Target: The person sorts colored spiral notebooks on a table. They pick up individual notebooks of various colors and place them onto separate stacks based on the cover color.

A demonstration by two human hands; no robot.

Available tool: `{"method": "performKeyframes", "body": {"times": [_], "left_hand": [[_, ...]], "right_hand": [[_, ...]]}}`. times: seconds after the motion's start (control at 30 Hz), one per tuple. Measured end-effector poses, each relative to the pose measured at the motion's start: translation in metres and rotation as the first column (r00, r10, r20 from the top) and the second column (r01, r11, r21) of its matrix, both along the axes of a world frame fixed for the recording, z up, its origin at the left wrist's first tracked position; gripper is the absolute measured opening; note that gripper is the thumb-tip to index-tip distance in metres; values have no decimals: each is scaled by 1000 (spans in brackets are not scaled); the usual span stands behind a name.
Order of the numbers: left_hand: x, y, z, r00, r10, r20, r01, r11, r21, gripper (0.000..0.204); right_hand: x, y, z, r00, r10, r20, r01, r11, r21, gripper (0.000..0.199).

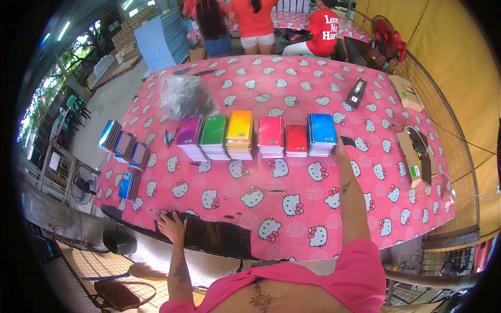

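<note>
Head view, blue spiral-notebook stack (321, 133): on the pink table (334, 248), just right of the smaller red stack (296, 140).
Handling: we judge the pile fairly heavy, stiff-covered, not fragile, glossy enough to slide apart; we'd take hold low, from both sides.
Right hand (340, 148): at the blue pile's right side, seemingly touching; fingers mostly hidden, so we cannot tell whether it grasps.
Left hand (171, 227): released, fingers spread, resting at the table's near edge.
</note>
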State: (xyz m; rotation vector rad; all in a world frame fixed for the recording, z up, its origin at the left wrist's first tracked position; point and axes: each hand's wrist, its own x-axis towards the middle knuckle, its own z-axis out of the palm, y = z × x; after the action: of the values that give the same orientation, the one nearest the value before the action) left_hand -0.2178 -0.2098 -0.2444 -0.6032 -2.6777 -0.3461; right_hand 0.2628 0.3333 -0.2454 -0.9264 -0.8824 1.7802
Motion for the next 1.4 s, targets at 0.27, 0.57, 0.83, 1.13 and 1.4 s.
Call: {"method": "performKeyframes", "body": {"times": [0.27, 0.57, 0.83, 1.13, 1.4], "left_hand": [[9, 7, 11, 998, 41, 54, -40, 999, -12, 52], [38, 51, 38, 971, -160, 178, 126, 974, 187, 53], [209, 237, 135, 412, -907, -87, 793, 310, 524, 55], [282, 260, 171, 247, -962, -117, 877, 170, 450, 54], [234, 184, 65, -308, -772, 555, 438, 403, 804, 43]], "right_hand": [[-18, -14, 15, 999, 45, -19, -45, 999, -27, 53], [-23, -37, 60, 933, -259, 251, 232, 964, 133, 72], [-27, -75, 96, 684, -478, 551, 126, 821, 557, 40], [-3, -167, 153, 879, -121, 461, -155, 842, 516, 38], [-29, -200, 161, 788, 41, 614, -504, 615, 606, 48]]}}
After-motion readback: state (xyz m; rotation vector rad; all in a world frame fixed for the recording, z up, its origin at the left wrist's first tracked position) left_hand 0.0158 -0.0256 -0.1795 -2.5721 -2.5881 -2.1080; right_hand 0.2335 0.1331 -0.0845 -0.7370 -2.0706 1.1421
